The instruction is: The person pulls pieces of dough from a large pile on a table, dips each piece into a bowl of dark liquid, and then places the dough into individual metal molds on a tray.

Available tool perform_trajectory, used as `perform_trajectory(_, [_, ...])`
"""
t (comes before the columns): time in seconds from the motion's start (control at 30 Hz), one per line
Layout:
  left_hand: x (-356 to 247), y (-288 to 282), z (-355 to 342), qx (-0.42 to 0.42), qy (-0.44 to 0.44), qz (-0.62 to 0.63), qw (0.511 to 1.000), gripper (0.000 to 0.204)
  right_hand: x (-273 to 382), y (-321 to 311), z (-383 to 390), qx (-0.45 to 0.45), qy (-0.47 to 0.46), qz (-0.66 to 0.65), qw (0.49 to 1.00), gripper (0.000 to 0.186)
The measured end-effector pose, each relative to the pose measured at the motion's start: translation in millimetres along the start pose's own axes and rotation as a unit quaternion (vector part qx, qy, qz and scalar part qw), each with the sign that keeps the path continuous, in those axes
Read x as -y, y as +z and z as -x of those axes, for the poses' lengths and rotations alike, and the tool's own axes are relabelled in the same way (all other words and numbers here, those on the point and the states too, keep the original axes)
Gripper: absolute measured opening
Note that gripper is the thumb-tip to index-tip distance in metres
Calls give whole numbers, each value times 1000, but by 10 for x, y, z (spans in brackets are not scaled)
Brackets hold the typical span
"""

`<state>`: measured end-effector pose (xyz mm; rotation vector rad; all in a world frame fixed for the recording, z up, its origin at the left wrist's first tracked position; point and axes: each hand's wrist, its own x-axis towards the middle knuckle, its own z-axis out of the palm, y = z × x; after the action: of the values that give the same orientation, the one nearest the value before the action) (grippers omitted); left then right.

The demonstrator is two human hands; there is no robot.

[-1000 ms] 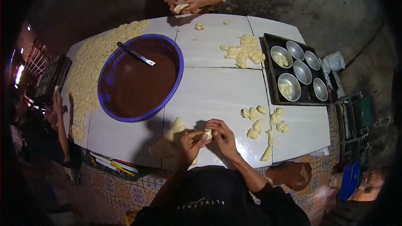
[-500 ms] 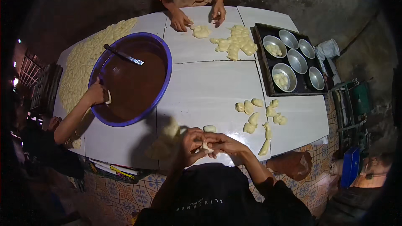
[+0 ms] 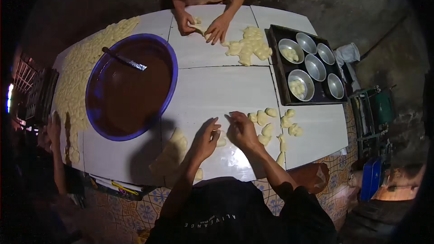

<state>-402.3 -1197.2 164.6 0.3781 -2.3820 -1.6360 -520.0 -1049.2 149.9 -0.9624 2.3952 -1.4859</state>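
Note:
My left hand (image 3: 207, 136) and my right hand (image 3: 243, 131) are apart over the white tiled table (image 3: 217, 86), fingers loosely curved and parted, holding nothing. A small pale dough piece (image 3: 221, 139) lies between them, beside the left fingers. A larger shaded dough piece (image 3: 174, 149) lies left of my left hand, and another small piece (image 3: 199, 174) is by that wrist. Several dough lumps (image 3: 261, 117) lie just right of my right hand, with a long strip (image 3: 282, 149) below them.
A blue tub (image 3: 171, 77) of brown mixture holds a flat tool, beside many dough pieces (image 3: 70, 95). A black tray (image 3: 285, 95) holds several metal pans (image 3: 315, 67). A co-worker's hands (image 3: 217, 29) handle dough opposite, near a dough cluster (image 3: 248, 45); another person's arm (image 3: 56, 153) is at left.
My hands have separated and moved forward from the small piece they were pinching. The person opposite has lowered both hands onto dough. The arm at left has withdrawn from the tub.

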Motion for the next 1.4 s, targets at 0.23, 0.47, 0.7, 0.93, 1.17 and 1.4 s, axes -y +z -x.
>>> perform_trajectory(0.23, [-176,103,39,-20,114,-179,977,33,-584,-1134,-56,-21,13,295,955,34])
perform_trajectory(0.47, [-582,-15,214,12,-87,256,963,27,802,-696,278,46,-58,-77,994,34])
perform_trajectory(0.7, [-603,-53,499,-152,-44,274,949,17,1047,-71,218,5,2,-207,978,25])
perform_trajectory(0.93, [-572,-197,613,-48,-214,608,763,78,1083,295,200,125,-115,-291,941,50])
perform_trajectory(1.17, [-152,-1113,-128,75,-27,726,683,119,741,494,108,182,8,-418,890,128])
perform_trajectory(1.4, [162,-2202,-761,-265,-146,-305,903,78,850,431,157,119,33,-424,897,98])
